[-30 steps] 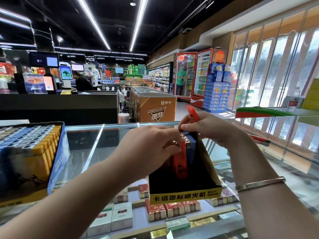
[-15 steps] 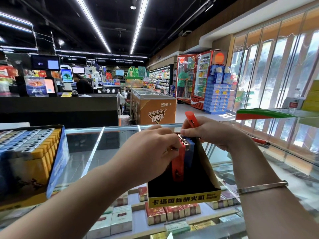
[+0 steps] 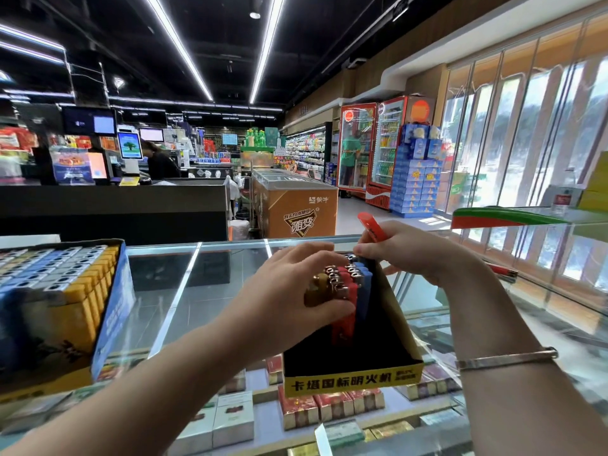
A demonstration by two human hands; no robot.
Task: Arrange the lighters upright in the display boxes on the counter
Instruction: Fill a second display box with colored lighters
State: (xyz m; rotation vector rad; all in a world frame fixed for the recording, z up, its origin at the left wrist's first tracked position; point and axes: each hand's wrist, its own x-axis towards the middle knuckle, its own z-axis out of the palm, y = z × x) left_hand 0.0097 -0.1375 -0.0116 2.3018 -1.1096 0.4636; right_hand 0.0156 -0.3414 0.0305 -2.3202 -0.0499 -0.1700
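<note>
head view: left hand [image 3: 289, 291] now grips more lighters [image 3: 335, 284].

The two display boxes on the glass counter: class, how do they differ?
The blue box on the left is packed full with rows of lighters; the yellow-fronted box in the middle holds only a few at its back, its front part bare. No hand touches the blue box; the left hand grips lighters in the yellow-fronted box. Both hold lighters standing upright.

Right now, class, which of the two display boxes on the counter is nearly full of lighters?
The blue box at the left: lighters pack it in rows. The yellow-fronted box holds only a few at its far end.
</note>
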